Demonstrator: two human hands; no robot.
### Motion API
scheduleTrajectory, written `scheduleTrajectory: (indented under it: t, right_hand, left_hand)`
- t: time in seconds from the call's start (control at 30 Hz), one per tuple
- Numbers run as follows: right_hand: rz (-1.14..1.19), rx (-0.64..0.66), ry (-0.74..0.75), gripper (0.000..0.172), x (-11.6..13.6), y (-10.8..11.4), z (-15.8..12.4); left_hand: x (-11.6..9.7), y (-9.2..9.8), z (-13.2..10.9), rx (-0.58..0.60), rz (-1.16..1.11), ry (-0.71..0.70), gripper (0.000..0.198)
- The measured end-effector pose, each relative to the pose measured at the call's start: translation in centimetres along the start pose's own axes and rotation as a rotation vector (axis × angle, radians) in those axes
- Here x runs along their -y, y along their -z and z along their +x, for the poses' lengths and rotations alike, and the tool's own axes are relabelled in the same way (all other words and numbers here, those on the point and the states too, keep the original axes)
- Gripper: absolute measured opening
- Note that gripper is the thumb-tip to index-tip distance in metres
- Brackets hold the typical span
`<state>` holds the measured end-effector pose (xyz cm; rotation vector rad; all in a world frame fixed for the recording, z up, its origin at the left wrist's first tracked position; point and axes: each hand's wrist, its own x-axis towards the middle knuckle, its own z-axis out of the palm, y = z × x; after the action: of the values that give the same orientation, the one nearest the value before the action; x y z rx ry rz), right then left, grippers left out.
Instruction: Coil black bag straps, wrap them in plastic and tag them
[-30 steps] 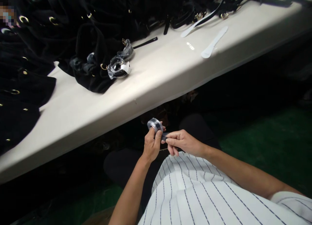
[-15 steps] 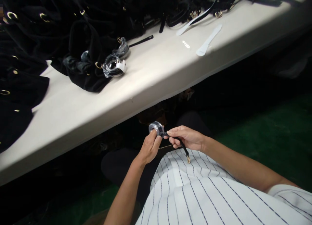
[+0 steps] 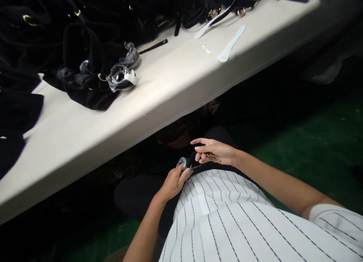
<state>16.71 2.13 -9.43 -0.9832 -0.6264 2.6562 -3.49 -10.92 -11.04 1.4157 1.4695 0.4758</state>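
Note:
Over my lap, my left hand [image 3: 174, 180] is closed around a coiled black strap [image 3: 182, 162] in clear plastic film, its thumb pressed along the near side. A free stretch of the strap arches up from the coil to my right hand [image 3: 218, 151]. There the thumb and curled fingers pinch it, while the index finger points out to the left. A gold clip [image 3: 213, 156] at the strap's end lies against the right fingers. My left hand covers much of the coil.
Along the white table [image 3: 170, 76] lies a heap of black fabric pieces [image 3: 87, 65] with gold rings. Another plastic-wrapped coil [image 3: 121, 77] rests at the heap's edge. A white spatula-shaped strip [image 3: 231, 44] lies near the table's front edge, beside black straps. The green floor [image 3: 312, 141] shows on the right.
My right hand has drawn the strap's free end up, and the gold clip has risen from hanging below to the fingers. The coil in my left hand has dropped slightly. The view has shifted right.

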Motion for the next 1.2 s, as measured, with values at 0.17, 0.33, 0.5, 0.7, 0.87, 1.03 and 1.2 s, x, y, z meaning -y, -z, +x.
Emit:
scheduleTrajectory:
  t: [0.17, 0.33, 0.5, 0.7, 0.87, 1.03, 1.2]
  right_hand:
    - [0.453, 0.042, -0.051, 0.031, -0.8, 0.6, 1.9]
    - [0.495, 0.236, 0.05, 0.054, -1.2, -0.4, 1.7]
    - [-0.069, 0.171, 0.303, 0.064, -1.4, -1.4, 0.9]
    - [-0.527, 0.235, 0.388, 0.043, -1.7, -1.3, 1.8]
    - [-0.511, 0.219, 0.373, 0.046, -2.9, -0.9, 3.1]
    - [-0.408, 0.218, 0.355, 0.051, -3.6, -1.1, 2.9]
    - [-0.231, 0.222, 0.328, 0.051, -3.8, -2.2, 2.6]
  left_hand:
    - [-1.8, -0.7, -1.1, 0.123, -0.438, 0.031, 0.034]
    - [-2.7, -1.0, -1.7, 0.032, -0.677, -0.009, 0.034]
    - [-2.9, -1.1, -1.6, -0.011, -0.882, -0.065, 0.032]
    - [-4.1, 0.0, -1.2, -0.1, -1.025, -0.068, 0.036]
    - [-4.4, 0.7, -0.5, -0.242, -1.145, -0.076, 0.037]
    - [-4.0, 1.2, 0.3, -0.309, -1.235, -0.128, 0.038]
    - [-3.9, 0.7, 1.2, -0.323, -1.23, -0.154, 0.04]
